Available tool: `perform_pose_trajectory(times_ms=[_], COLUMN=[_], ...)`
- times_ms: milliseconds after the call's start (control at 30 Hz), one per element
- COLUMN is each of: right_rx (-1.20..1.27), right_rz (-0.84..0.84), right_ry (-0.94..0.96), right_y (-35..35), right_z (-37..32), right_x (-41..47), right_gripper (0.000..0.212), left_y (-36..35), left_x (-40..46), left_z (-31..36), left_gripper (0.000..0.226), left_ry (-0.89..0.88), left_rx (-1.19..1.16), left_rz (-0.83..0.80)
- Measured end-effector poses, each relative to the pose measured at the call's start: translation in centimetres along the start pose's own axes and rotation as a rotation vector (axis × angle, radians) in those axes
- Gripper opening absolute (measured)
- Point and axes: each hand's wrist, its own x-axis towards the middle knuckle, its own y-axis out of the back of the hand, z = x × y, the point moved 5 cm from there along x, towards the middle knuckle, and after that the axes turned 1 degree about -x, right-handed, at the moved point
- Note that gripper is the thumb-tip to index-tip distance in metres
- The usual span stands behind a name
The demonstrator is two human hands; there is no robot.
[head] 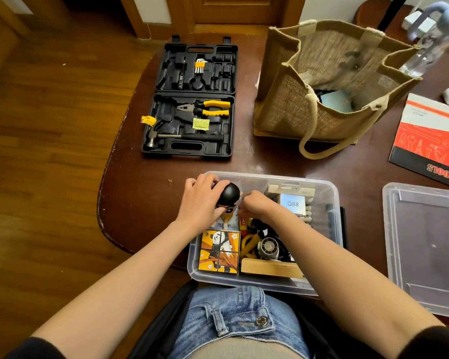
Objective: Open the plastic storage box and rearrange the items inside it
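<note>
The dark wooden table [145, 193] has bare surface left of the clear storage box [332, 203], which sits open at its near edge, its lid [425, 244] just beside on the right. Over the box's far-left corner, the left hand [200, 200] grips a black-headed figurine [228, 194]. The right hand [254, 204] curls beside it; its grasp cannot be told.

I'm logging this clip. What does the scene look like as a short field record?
box: clear plastic storage box, open, on the table edge
lid: off, lying to the right
left hand: grips the black-headed figurine
right hand: fingers curled at the figurine; grip unclear
inside: panda picture cube, wooden block
behind: open tool case, jute bag
</note>
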Motion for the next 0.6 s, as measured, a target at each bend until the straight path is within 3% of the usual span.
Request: perform_pose_trajectory(times_ms=[167,367,600], right_rx=[0.225,0.319,0.436], right_rz=[0.048,0.070,-0.067], right_ry=[-0.088,-0.129,-0.106], right_y=[-0.3,-0.3,-0.4], right_z=[0.4,0.1,0.3], right_x=[1.2,1.6,0.8], right_gripper=[0.014,0.029,0.031], left_y=[0.0,-0.1,-0.7], left_x=[-0.7,-1.6,-1.5], left_z=[-0.1,-0.3,-0.8], left_gripper=[0.054,0.057,0.060], left_ry=[0.012,0.066,0.169], left_rx=[-0.067,-0.007,-0.090], left_rz=[0.064,0.150,0.104])
